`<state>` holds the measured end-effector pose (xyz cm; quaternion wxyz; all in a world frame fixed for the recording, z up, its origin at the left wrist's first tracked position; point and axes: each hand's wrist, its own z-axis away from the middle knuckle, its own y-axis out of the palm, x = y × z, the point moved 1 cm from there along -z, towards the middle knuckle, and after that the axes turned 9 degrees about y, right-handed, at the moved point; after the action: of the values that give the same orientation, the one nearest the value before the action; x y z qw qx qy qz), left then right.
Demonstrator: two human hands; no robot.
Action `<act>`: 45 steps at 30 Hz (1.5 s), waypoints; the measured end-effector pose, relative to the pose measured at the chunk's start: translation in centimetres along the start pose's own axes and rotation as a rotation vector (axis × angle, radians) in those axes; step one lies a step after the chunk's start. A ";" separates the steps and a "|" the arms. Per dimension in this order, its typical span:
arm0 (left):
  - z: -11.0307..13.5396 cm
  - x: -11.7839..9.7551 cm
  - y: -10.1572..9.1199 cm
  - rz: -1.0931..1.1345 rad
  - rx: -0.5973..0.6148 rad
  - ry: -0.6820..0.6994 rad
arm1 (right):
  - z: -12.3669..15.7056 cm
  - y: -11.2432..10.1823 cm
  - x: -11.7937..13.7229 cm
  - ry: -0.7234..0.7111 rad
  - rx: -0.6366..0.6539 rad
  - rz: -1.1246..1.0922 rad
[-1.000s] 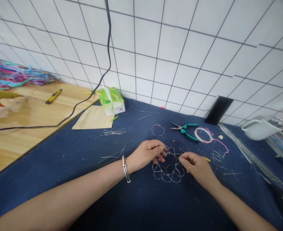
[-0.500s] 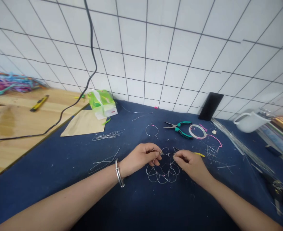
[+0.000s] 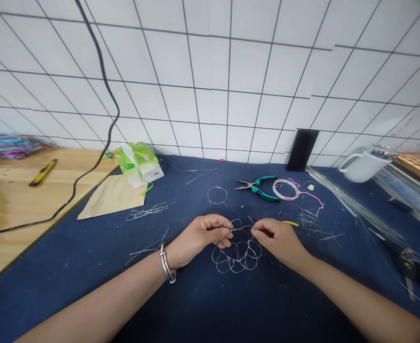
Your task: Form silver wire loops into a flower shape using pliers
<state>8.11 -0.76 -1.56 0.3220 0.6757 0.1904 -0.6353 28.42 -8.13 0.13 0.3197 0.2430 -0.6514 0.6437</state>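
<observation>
A flower-shaped wire piece [image 3: 235,270], made of several overlapping silver loops with small pinkish beads at the joints, is between my hands low over the blue cloth. My left hand [image 3: 210,232], with a silver bangle at the wrist, pinches its upper left side between thumb and fingers. At its upper right, my right hand [image 3: 276,238] pinches a wire loop with thumb and forefinger. Behind the piece lies a separate wire ring [image 3: 217,195] with pink beads. A yellow-handled tool [image 3: 290,223] is partly hidden beyond my right hand.
Green-handled pliers [image 3: 260,187] lie behind, beside a white ring-shaped spool [image 3: 286,189] with pink thread. Cut wires [image 3: 151,209] are at the left, and a long wire bundle [image 3: 345,200] at the right. A white mug [image 3: 362,166] stands by the tiled wall. A yellow cutter [image 3: 43,173] rests on the wooden board.
The camera view has turned slightly, shifting the scene. Both hands keep their pinch on the wire flower, whose upper part now looks tilted, with its loops overlapping differently.
</observation>
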 end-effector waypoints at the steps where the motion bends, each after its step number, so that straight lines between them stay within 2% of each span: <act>1: 0.0 0.0 0.0 0.005 0.001 -0.001 | 0.0 0.0 0.0 0.002 0.002 -0.003; 28: -0.3 0.6 -0.2 0.031 0.003 0.012 | -0.1 0.0 -0.2 -0.020 0.012 0.013; 32: -0.3 0.7 -0.2 0.033 -0.001 0.018 | 0.0 -0.1 -0.4 -0.119 -0.044 0.091; 38: -0.3 0.8 -0.2 0.024 0.006 0.033 | 0.8 0.1 -0.5 -0.361 -0.181 0.398; 45: -0.3 0.6 0.0 0.008 0.013 0.047 | 1.6 0.7 1.0 -0.591 -0.209 0.622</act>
<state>8.39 -0.58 -2.14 0.3158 0.6932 0.1911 -0.6191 27.10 -9.55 0.40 -0.0665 0.1753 -0.8186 0.5429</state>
